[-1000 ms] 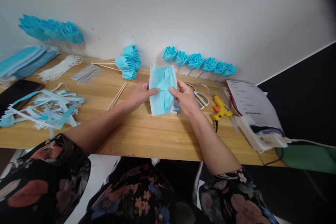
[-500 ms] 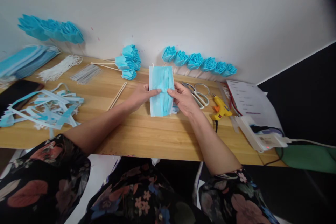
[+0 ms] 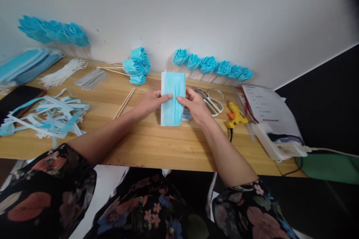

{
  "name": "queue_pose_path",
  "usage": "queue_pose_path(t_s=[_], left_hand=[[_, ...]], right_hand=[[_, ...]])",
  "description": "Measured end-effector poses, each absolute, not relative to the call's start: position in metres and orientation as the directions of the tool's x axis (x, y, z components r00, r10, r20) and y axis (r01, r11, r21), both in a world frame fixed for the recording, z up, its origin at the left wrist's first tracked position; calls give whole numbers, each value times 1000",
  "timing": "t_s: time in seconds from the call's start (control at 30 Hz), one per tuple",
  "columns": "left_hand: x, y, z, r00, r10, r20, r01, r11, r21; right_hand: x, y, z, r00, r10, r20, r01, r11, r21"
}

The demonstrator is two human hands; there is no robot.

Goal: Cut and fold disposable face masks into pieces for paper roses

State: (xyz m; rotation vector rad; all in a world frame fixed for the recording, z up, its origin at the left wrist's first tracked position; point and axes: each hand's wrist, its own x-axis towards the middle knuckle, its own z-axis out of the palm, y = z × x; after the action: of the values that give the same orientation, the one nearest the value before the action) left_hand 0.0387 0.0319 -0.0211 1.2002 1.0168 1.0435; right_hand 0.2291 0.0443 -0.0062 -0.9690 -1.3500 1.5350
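Observation:
A light blue pleated face mask [image 3: 174, 110] is held upright above the table by both of my hands. My left hand [image 3: 153, 104] grips its left edge, thumb on the front and fingers hidden behind. From the other side my right hand [image 3: 194, 104] pinches it, the thumb pressed on the middle pleats. A small pale blue stack [image 3: 186, 115] lies on the table, partly hidden behind the mask and my right hand. Scissors [image 3: 211, 104] with white handles rest just right of that hand. Two wooden sticks [image 3: 125, 102] lie left of my left hand.
Blue paper-like flowers [image 3: 208, 65] on sticks lean along the wall, with more flowers [image 3: 137, 66] lying on the table [image 3: 157, 145]. Cut strips [image 3: 53, 114], a mask stack [image 3: 28, 65] and a phone [image 3: 19, 99] are left. A yellow glue gun [image 3: 236, 115] and power strip [image 3: 269, 145] are right.
The mask has shifted slightly right and down, and its pleats look flatter and straighter. My right thumb has moved a little left across the mask, while my left hand has barely moved.

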Motion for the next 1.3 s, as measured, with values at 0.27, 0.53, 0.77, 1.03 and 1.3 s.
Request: queue_pose_path(t_s=[0.27, 0.53, 0.77, 1.03, 1.3], left_hand=[[37, 35, -19, 133, 990, 38, -155, -17, 988], [36, 37, -20, 122, 991, 50, -152, -31, 988], [37, 34, -18, 120, 993, 14, -153, 5, 988], [40, 31, -20, 165, 986, 17, -145, 7, 989], [38, 30, -21, 267, 964, -5, -138, 43, 989]], right_hand=[[233, 45, -4, -320, 948, -8, -112, -46, -993], [234, 45, 1, -315, 949, -31, -159, -85, -984], [233, 43, 2, -311, 950, -39, -138, -86, -987], [228, 40, -3, -360, 931, -54, -98, -96, -991], [227, 40, -3, -327, 945, -20, -118, -62, -991]])
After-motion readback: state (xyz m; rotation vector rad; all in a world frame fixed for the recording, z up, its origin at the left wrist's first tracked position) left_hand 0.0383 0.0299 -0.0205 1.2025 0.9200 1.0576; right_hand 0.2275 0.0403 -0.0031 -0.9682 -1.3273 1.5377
